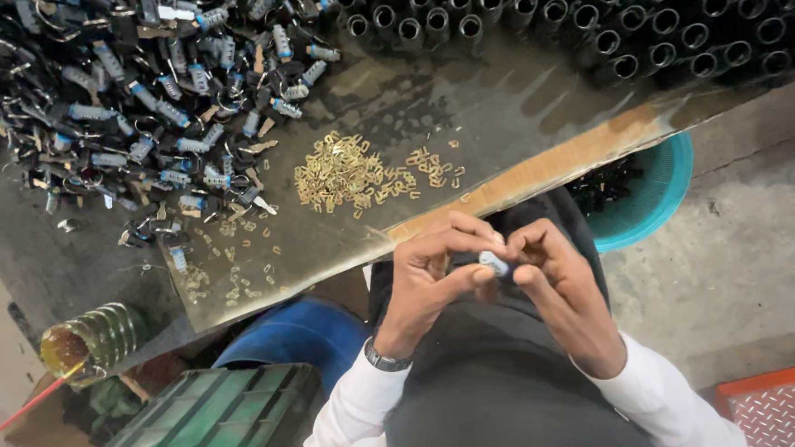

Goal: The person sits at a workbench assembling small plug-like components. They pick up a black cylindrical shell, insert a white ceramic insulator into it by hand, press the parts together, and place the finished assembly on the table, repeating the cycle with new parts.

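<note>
Hands meet over a lap, the left hand (431,271) and right hand (553,282) together pinching a small grey part (495,263) beside a worktable (512,121) strewn with brass clips (346,175).

packages: none | labels: none | signs: none | screens: none

A single head-worn camera looks steeply down from close above the person's lap. The left hand (426,284) and right hand (557,291) sit near centre, the table (475,119) lies farther off, and bare floor (760,224) lies to the right.
</note>
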A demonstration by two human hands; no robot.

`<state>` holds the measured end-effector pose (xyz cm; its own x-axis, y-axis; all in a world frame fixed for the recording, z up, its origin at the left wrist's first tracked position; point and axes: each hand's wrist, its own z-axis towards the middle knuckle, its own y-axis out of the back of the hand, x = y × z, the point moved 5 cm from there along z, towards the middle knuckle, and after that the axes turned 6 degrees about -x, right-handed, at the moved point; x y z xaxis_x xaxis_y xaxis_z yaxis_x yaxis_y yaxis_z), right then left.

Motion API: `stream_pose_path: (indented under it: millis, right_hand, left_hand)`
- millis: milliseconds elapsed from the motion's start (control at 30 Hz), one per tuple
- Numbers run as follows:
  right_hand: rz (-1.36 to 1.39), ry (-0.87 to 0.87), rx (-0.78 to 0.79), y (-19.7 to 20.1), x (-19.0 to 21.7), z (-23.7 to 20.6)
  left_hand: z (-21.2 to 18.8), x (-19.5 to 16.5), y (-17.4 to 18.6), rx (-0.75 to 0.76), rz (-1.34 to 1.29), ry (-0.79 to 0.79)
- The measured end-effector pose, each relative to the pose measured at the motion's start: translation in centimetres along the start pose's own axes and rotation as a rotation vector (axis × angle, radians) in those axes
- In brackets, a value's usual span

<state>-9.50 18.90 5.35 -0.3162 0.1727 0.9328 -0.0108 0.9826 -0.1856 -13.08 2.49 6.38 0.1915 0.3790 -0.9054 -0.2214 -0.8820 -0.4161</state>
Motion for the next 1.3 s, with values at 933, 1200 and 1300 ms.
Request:
stream_pose_path:
  millis: [933,1200,1300]
  right_hand:
    - [-0.429,0.624,-0.522,9.3,5.0,2.5]
    - [-0.029,0.581,-0.316,4.9,-0.6,0.6]
    - [0.119,0.518,-0.305,3.7,-2.0,0.3]
  left_hand:
    - [-0.7,3.0,0.9,-0.196,-0.464,0.342]
    - [-1.5,5.0,0.1,-0.168,-0.665,0.509]
    - [-2.2,5.4,0.5,-0.175,-0.618,0.456]
